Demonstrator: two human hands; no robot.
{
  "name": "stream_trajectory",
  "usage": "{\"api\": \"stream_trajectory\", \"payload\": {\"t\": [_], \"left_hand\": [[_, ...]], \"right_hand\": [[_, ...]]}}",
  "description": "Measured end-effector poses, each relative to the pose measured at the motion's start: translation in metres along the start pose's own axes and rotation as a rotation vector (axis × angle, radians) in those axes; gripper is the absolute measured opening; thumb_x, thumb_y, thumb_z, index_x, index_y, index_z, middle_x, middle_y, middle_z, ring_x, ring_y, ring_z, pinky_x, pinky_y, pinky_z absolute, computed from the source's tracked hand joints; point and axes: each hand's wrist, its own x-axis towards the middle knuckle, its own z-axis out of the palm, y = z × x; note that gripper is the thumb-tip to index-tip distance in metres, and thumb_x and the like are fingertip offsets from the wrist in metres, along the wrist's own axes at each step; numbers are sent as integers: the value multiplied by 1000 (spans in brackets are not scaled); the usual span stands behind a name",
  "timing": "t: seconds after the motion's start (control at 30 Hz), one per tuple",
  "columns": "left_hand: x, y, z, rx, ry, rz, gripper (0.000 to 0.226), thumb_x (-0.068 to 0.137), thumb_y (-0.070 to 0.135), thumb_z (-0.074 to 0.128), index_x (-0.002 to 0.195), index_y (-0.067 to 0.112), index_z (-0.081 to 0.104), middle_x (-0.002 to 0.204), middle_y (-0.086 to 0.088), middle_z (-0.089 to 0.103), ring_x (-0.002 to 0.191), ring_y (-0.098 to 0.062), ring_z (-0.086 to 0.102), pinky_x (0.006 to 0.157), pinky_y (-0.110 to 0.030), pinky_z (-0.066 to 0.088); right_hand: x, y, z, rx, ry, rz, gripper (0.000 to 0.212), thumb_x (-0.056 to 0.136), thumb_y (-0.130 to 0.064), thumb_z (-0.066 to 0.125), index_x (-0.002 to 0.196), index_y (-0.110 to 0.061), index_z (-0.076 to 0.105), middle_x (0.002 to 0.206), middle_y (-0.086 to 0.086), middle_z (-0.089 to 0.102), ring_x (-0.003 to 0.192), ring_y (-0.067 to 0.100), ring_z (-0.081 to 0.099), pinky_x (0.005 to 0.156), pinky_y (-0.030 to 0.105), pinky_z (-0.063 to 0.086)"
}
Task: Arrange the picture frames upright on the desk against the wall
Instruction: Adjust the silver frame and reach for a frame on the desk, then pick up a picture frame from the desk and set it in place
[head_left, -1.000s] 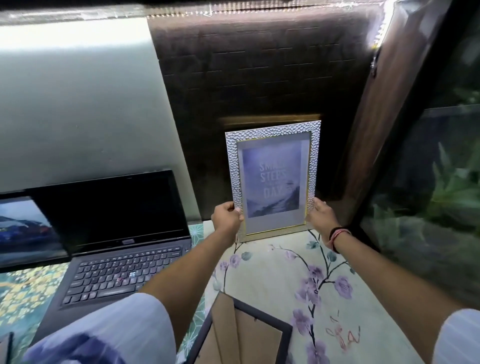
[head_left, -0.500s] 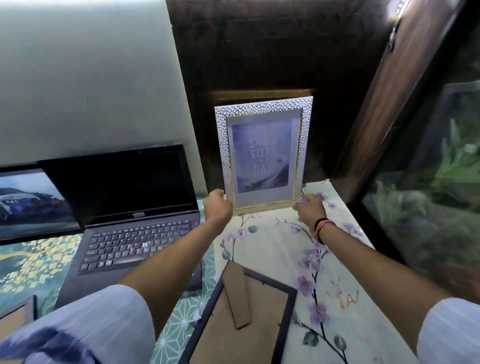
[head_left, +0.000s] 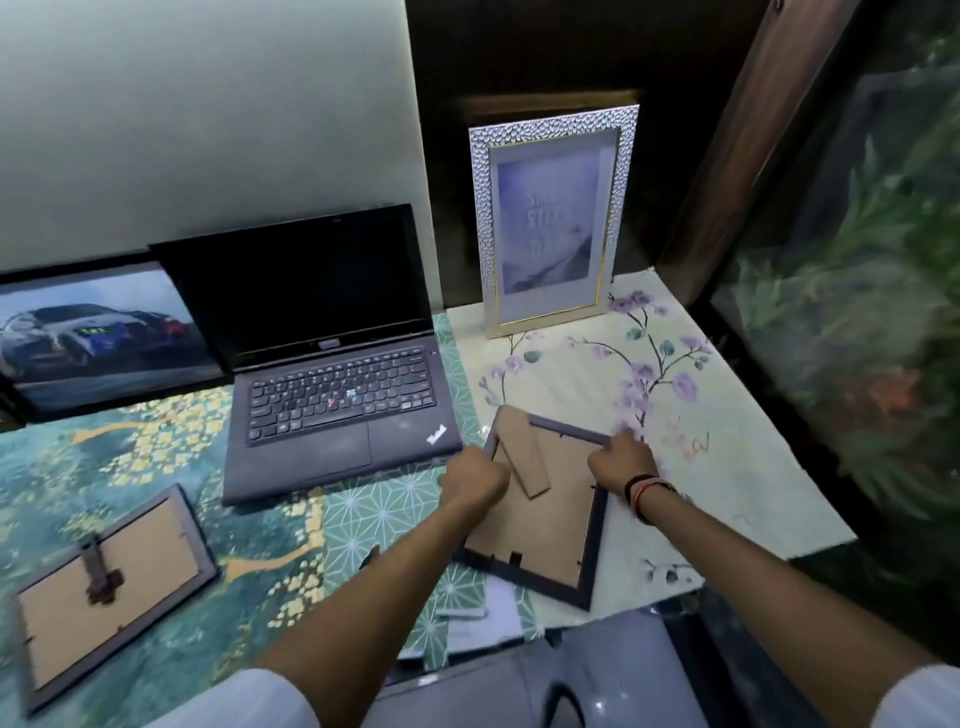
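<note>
Head view, looking down on a desk (head_left: 737, 488) spread with patterned cloths. Nearest, a dark-rimmed picture frame (head_left: 540, 525) lies face down on the right half of the desk, its brown backing board and fold-out stand uppermost. Both hands are on its far end. The left hand (head_left: 475, 480) is curled at the frame's far left edge, fingers closed around the rim as far as can be seen. The right hand (head_left: 621, 465), with bands at the wrist, rests on the far right corner; its fingers are bent onto the rim, but whether they grip it or only press on it cannot be told.

At the near left a second frame (head_left: 109, 587) also lies face down, backing up, well apart from the hands.

Further back, an open black laptop (head_left: 332, 374) sits in the middle of the desk with its screen dark. To its left a car picture frame (head_left: 98, 332) leans upright against the pale wall (head_left: 208, 119), partly tucked behind the laptop screen.

Farthest, at the right rear, a silver textured frame (head_left: 550, 218) stands upright on the floral cloth against the dark wall panel, free of both hands, its print facing the camera.
</note>
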Motion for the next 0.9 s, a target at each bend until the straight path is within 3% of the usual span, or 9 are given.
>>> {"api": "stream_trajectory", "payload": {"t": [0.23, 0.37, 0.43, 0.5, 0.6, 0.67, 0.73, 0.83, 0.9], "left_hand": [[-36, -11, 7, -46, -70, -48, 60, 90, 23, 48, 149, 11, 41, 155, -19, 34, 141, -41, 34, 110, -52, 40], [-34, -22, -2, -151, -81, -21, 65, 81, 31, 48, 143, 14, 47, 147, -19, 44, 132, -42, 46, 107, -50, 44], [-27, -27, -9, -299, -131, -18, 56, 80, 28, 48, 133, 11, 55, 130, -15, 58, 114, -35, 60, 96, -45, 53], [-20, -26, -15, -504, -233, -46, 44, 84, 18, 46, 122, 4, 61, 110, -17, 67, 91, -30, 65, 77, -36, 57], [-23, -14, -26, -651, -308, -52, 28, 93, 2, 38, 105, 4, 63, 90, -16, 68, 71, -27, 65, 56, -28, 54], [-23, -4, -34, -707, -353, -57, 27, 95, 0, 35, 103, 10, 59, 85, -12, 62, 66, -24, 62, 49, -27, 53], [-18, 7, -45, -748, -393, -100, 19, 94, 0, 37, 98, 12, 51, 77, -9, 53, 57, -19, 53, 41, -23, 49], [1, 21, -56, -752, -456, -183, 8, 92, 1, 41, 88, 4, 47, 77, -17, 57, 41, -14, 47, 36, -19, 44], [12, 29, -60, -759, -485, -204, 11, 88, 2, 44, 83, -1, 55, 81, -20, 62, 35, -14, 48, 36, -19, 44]], "right_hand": [[-36, 11, 18, 147, 10, 159, 55, 82, -25, 54, 131, -1, 48, 127, 20, 59, 116, 37, 58, 90, 37, 49], [-28, 31, -1, 396, -11, 183, 33, 75, -25, 50, 109, -24, 48, 108, 12, 57, 84, 28, 55, 72, 38, 54], [-41, 34, -16, 558, -42, 187, 34, 89, -11, 39, 117, -26, 51, 89, 15, 59, 63, 25, 50, 60, 33, 48], [-50, 38, -25, 599, -133, 118, 46, 95, 3, 30, 124, -25, 53, 76, 14, 58, 58, 23, 48, 60, 34, 47], [-58, 39, -33, 567, -265, -102, 44, 99, 6, 37, 128, -17, 61, 66, 6, 62, 59, 21, 52, 58, 31, 50], [-57, 44, -40, 450, -267, -248, 34, 98, -3, 56, 131, -9, 62, 82, 7, 67, 66, 14, 59, 58, 22, 51], [-51, 47, -47, 385, -253, -334, 38, 92, 4, 63, 128, -8, 62, 109, 12, 64, 83, 17, 64, 67, 24, 58], [-38, 48, -51, 206, -107, -519, 24, 94, -20, 66, 118, -25, 69, 110, 14, 63, 92, 23, 65, 78, 34, 57], [-29, 46, -52, 126, -86, -554, 15, 95, -25, 65, 109, -24, 71, 112, 5, 61, 105, 15, 59, 91, 26, 46]]}}
